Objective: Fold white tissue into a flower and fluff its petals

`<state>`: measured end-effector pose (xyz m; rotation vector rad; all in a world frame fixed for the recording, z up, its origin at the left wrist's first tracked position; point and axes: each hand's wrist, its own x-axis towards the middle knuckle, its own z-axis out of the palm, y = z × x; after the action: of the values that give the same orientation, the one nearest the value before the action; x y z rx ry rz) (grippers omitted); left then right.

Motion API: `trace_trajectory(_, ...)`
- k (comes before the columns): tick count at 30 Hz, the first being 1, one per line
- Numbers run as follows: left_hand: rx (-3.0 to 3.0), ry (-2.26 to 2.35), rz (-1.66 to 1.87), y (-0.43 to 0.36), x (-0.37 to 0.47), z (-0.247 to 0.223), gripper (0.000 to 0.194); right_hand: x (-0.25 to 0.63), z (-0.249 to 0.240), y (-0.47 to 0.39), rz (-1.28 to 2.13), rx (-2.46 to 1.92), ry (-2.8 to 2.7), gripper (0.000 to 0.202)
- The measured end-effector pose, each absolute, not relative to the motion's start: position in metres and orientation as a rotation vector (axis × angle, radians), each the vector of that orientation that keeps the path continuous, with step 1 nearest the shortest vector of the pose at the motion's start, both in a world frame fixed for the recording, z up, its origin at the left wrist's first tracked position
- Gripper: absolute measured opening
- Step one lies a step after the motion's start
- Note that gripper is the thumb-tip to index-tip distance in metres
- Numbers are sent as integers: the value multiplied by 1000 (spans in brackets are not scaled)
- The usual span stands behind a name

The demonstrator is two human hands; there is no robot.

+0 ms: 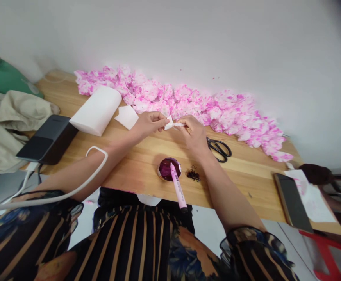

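Observation:
Over the middle of the table, my left hand (151, 123) pinches one side of a small white piece of tissue paper (169, 123). My right hand (193, 132) grips the narrow, twisted other end of it, so the piece spans the short gap between both hands. Just behind lies a long row of pink and white paper flowers (184, 99). In front of my hands sits a small bowl of dark purple liquid (165, 171), with a pink marker (178, 189) resting tip-first in it. Beside it is a small heap of dark thin strands (193, 173).
Black-handled scissors (220, 150) lie right of my right wrist. A stack of white paper (98, 109) and loose sheets (127, 117) are at left, near a black box (47, 138) with a white cable (97, 168). A dark phone-like slab (292, 201) lies at the right edge.

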<state>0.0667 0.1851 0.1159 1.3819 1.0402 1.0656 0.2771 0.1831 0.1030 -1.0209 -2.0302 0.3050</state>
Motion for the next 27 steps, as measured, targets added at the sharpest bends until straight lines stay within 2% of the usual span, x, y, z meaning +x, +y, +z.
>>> trace_trajectory(6, 1406, 1100, 1060, 186, 67, 113, 14, 277, 99, 184, 239, -1050, -2057, 12)
trace_trajectory(11, 1402, 1134, 1144, 182, 71, 109, 11, 271, 108, 177, -9, -1030, -2114, 17)
trace_trajectory(15, 1410, 1134, 1163, 178, 76, 110, 12, 264, 111, 172, -114, -1102, -2172, 14)
trace_trajectory(27, 1434, 1049, 1121, 180, 77, 101, 12, 261, 111, 171, -5, -1291, -2165, 24)
